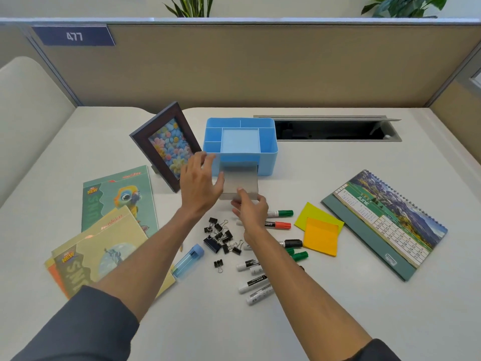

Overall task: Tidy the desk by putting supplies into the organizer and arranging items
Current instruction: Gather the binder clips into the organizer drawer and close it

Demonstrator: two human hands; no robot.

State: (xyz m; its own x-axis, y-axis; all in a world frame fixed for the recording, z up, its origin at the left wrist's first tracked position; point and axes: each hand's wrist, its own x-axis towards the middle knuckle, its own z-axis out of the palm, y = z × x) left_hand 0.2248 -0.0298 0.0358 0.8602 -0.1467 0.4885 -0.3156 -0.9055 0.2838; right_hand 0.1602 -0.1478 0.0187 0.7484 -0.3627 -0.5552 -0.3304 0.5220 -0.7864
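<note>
The blue organizer (240, 145) stands near the far edge of the tabletop (338, 308), and its grey drawer (240, 182) is pulled out toward the near edge. The right hand (251, 208) grasps the drawer's front. The left hand (200, 182) is spread open, fingers resting on the organizer's left front corner. Binder clips (222, 237) and markers (279, 225) lie loose just before the drawer.

We see the organizer (240, 145) at the table's (338, 308) back, a picture frame (162, 144) left of it, notebooks (104, 230) nearer left, binder clips (221, 238) and markers (256, 282) in front, a calendar (385, 222) right.
</note>
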